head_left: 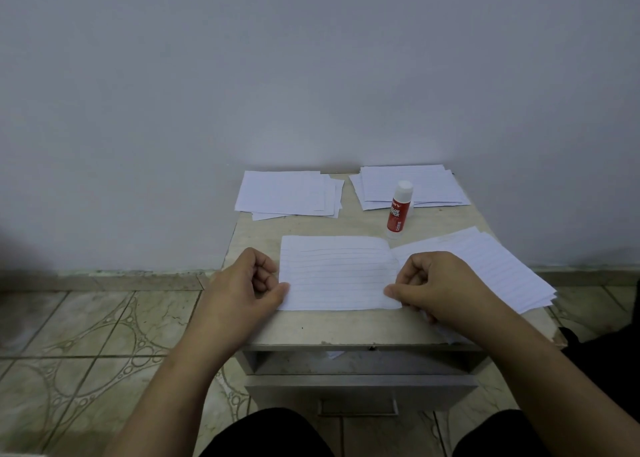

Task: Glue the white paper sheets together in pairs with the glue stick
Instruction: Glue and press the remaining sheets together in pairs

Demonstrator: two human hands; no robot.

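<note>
A lined sheet (337,273) is lying flat at the near middle of the worktop (346,328), likely a pair being aligned or pressed together. The left hand (247,285) is pinching its left edge with curled fingers; the right hand (440,285) is pinching its right edge near the lower corner. One capped glue stick (400,209) is standing just behind the sheet, unheld. Three stacks are sitting around it: one at back left (287,193), one at back right (426,186), one at right (491,262) under the right wrist. Which stacks are finished pairs I cannot tell, but loose sheets suggest the task is midway, with more gluing left.
</note>
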